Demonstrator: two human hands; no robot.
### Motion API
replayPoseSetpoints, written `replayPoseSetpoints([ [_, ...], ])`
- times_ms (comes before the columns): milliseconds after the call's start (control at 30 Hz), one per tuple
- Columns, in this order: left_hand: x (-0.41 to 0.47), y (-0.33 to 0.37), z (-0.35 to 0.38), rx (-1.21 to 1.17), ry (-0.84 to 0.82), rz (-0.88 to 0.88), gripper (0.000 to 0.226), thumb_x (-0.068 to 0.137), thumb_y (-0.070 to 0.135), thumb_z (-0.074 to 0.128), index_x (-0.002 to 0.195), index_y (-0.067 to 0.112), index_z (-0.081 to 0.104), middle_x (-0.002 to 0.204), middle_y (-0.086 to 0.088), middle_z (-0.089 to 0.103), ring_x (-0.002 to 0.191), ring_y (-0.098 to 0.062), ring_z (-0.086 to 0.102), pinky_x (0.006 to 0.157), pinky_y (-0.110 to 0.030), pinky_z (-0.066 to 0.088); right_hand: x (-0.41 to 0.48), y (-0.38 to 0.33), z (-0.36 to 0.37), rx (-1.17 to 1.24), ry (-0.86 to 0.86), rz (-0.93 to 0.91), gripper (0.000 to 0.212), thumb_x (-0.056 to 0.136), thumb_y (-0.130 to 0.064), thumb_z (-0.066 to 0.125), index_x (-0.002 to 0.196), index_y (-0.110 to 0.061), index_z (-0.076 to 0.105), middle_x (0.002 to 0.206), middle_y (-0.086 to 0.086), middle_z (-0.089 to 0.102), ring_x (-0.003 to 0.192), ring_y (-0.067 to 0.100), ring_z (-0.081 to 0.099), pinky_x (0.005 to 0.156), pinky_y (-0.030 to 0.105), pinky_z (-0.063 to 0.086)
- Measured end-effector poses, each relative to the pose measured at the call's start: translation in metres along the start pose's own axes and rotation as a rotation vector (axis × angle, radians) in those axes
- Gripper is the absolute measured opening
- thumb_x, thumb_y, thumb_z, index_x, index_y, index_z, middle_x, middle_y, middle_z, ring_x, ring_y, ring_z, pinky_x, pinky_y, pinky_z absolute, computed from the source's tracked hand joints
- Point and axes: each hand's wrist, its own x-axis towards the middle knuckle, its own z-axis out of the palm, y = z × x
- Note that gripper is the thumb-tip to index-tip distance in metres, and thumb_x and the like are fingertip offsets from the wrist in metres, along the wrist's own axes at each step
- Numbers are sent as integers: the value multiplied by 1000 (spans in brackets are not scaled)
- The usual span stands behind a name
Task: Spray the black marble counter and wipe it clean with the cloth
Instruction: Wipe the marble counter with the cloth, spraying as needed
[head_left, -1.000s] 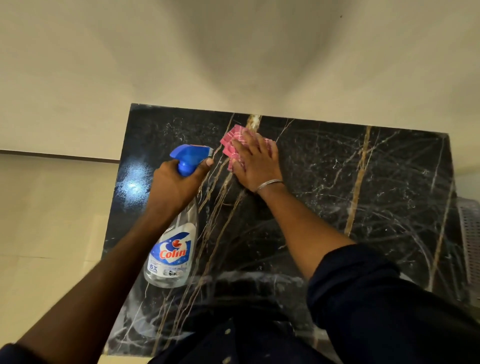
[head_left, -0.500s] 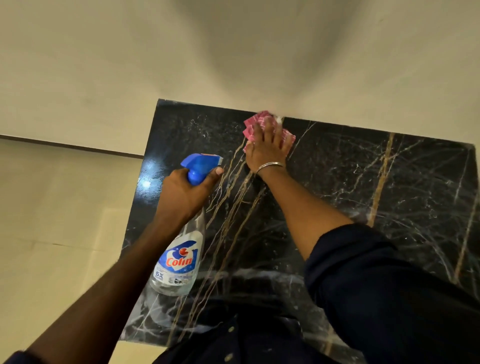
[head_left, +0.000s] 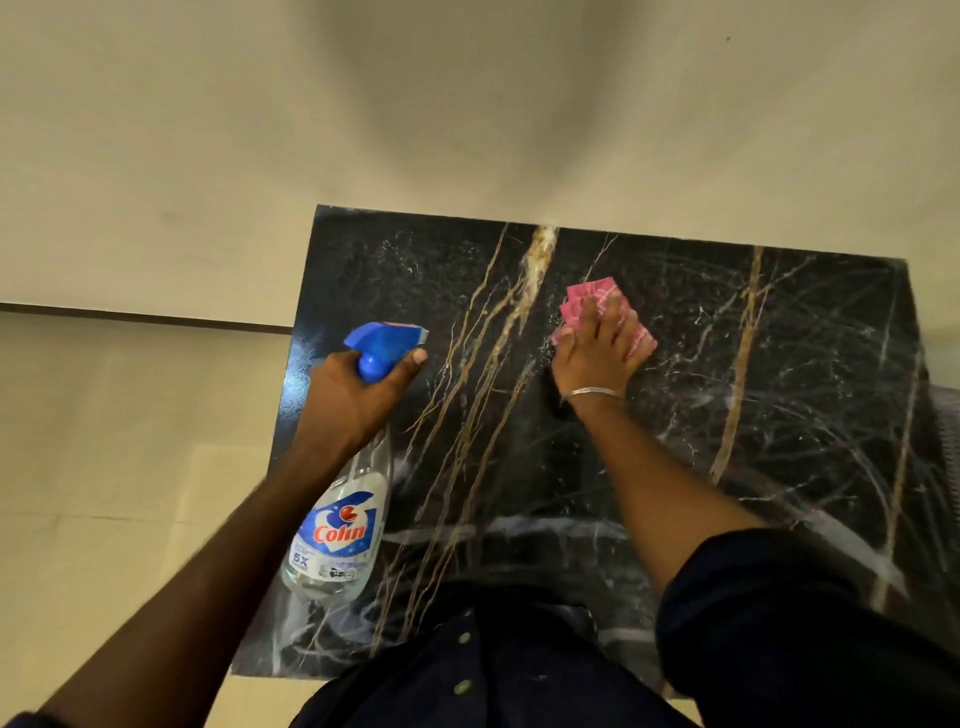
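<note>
One view, head camera, looking down. Container: a spray bottle (head_left: 337, 535) with a clear body, a blue trigger head (head_left: 382, 340) and a "Colin" label. The fill level cannot be read through the plastic. It lies tilted, nozzle towards the wall (head_left: 467, 104) and base towards the person. Whether the base touches the bench (head_left: 779, 415) cannot be told. Left hand (head_left: 353, 400): wrapped round the bottle neck just under the trigger head, thumb along the near side of the head, the other digits hidden behind it. Right hand (head_left: 597, 358): fingers (head_left: 613, 317) stretched out nearly straight and slightly spread, lying flat on a pink cloth (head_left: 592, 299), palm down and not curled round it. The cloth shows beyond the fingertips and at both sides of the hand. A thin metal bracelet (head_left: 595, 392) sits at that wrist, and a dark sleeve (head_left: 779, 623) is pushed up the forearm. The cloth is on the far middle part of the bench, just right of the thick gold vein and short of the far edge. Bench surface is black with gold and white veins and fine pale speckles around the cloth. Edges: the far edge meets the wall, the left edge drops to pale floor (head_left: 104, 467), and the near edge lies at the person's body. The bottle is over the left part, near the left edge. Bare surface runs from the cloth to the right edge, and between the two forearms.
</note>
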Motion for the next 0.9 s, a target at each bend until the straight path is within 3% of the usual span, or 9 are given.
replayPoseSetpoints([
  [167,-11,-16,-8,54,-28,-39,42,84,49,65,96,9,67,77,-10,71,67,-22,67,62,-26,51,-71,-76,35,-102,-87,-357,63,102,-45,24,158,-28,3,166,5,-8,151,35,-10,116,67,-4],
  [300,-26,-31,-18,82,-11,-82,41,84,48,66,98,9,66,72,-5,67,68,-20,66,59,-24,47,-78,-58,35,-193,-122,-566,61,102,-48,23,158,-31,6,167,1,-6,153,30,-7,119,58,-9],
  [367,-33,-41,-26,66,6,-95,42,85,47,66,102,8,66,73,-5,67,68,-20,66,60,-23,47,-73,-32,30,-180,-79,-504,60,100,-49,19,157,-32,9,167,1,-1,153,30,-3,119,59,-6],
  [467,-44,-53,-37,48,29,-112,42,86,46,65,99,7,67,72,-8,67,67,-23,66,63,-24,49,-75,-8,25,-119,-24,-269,64,96,-47,18,157,-31,15,167,3,4,153,31,0,118,63,-1],
  [600,-59,-68,-46,39,57,-147,41,85,48,65,92,8,67,69,-8,67,67,-25,67,62,-25,49,-90,-38,32,-60,-16,-53,68,95,-44,23,159,-24,9,166,9,-7,151,37,-8,116,65,-9],
  [667,-64,-76,-49,34,60,-178,41,84,49,66,91,8,67,68,-9,67,66,-24,67,60,-23,48,-102,-69,40,-29,-44,-33,68,100,-42,31,159,-23,4,165,10,-13,150,39,-13,115,66,-12],
  [800,-69,-89,-55,31,61,-204,41,84,50,66,89,9,68,69,-9,68,65,-23,67,58,-22,46,-139,-131,63,-121,-148,-371,70,102,-41,33,158,-25,-5,164,8,-18,149,39,-19,114,65,-15],
  [900,-68,-95,-57,33,72,-222,42,84,50,66,89,8,68,72,-12,69,68,-25,67,60,-24,47,-143,-138,69,-207,-172,-565,65,103,-44,28,158,-27,-4,165,6,-15,151,35,-14,115,61,-13],
])
